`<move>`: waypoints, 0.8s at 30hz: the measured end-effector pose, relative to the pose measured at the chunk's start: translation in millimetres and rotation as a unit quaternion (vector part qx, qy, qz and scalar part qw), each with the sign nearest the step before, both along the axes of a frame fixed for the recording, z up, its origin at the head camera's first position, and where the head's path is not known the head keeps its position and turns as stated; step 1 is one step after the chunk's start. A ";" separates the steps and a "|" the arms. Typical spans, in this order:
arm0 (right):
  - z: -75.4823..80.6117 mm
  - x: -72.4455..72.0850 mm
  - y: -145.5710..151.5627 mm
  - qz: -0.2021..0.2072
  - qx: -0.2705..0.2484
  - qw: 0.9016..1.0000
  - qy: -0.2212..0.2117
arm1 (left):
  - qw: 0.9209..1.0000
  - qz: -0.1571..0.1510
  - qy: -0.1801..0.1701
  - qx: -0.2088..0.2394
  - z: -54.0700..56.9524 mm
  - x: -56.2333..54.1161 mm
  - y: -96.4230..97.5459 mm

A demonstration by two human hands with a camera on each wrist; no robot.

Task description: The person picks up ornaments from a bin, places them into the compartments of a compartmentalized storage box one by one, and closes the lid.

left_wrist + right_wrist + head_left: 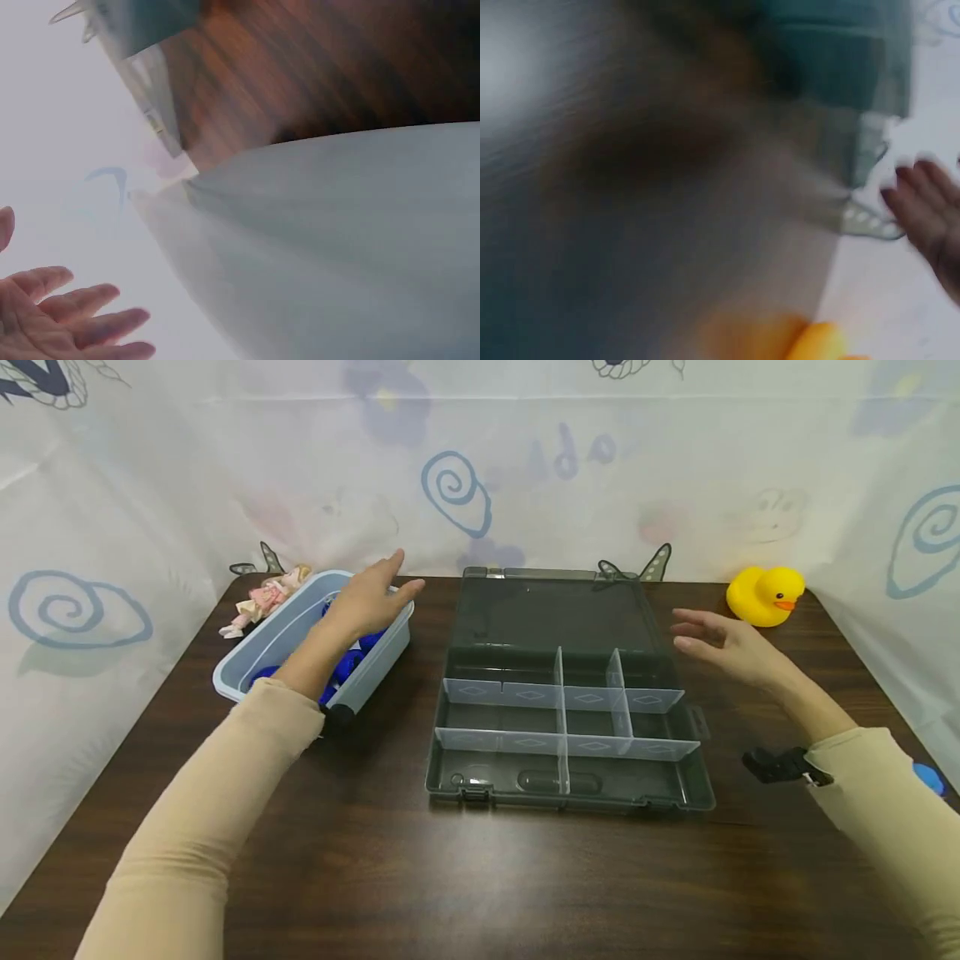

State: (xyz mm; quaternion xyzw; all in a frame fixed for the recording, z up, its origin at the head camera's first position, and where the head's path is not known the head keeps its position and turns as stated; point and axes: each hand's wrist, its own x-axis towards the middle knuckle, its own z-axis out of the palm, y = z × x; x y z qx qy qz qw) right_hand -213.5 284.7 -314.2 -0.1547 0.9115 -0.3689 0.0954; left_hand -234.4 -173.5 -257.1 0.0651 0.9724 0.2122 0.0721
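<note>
My left hand (367, 599) hovers above a light blue bin (386, 664), fingers extended and holding nothing. Inside the bin lie several dark blue objects (347, 667), partly covered by my forearm, so their kind is unclear. In the left wrist view the fingers (97, 304) are spread and relaxed. My right hand (723, 643) is in the air between a clear grey divided box (495, 718) and a yellow rubber duck (765, 596), its fingers loosely bent around nothing. The box stands with its lid (555, 614) laid back and thin dividers (525, 742) across its compartments.
A doll-like pink and cream item (266, 600) lies behind the bin's left side. A patterned white cloth (525, 468) hangs around the dark wooden table (480, 877). A black strap (780, 766) sticks out by my right sleeve.
</note>
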 end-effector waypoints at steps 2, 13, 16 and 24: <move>-9.3 8.0 9.3 0.016 -0.025 0.999 -0.026 | 0.997 0.007 -0.028 0.071 5.0 6.2 -13.7; -32.4 23.6 13.0 0.057 -0.099 0.988 -0.104 | 0.981 0.044 -0.062 0.179 -20.0 20.6 -56.1; -33.1 22.9 11.6 0.053 -0.088 0.990 -0.093 | 0.980 0.057 -0.048 0.187 -34.7 20.4 -61.4; -38.6 21.2 11.5 0.044 -0.086 0.992 -0.078 | 0.979 0.069 -0.034 0.188 -58.1 15.7 -66.1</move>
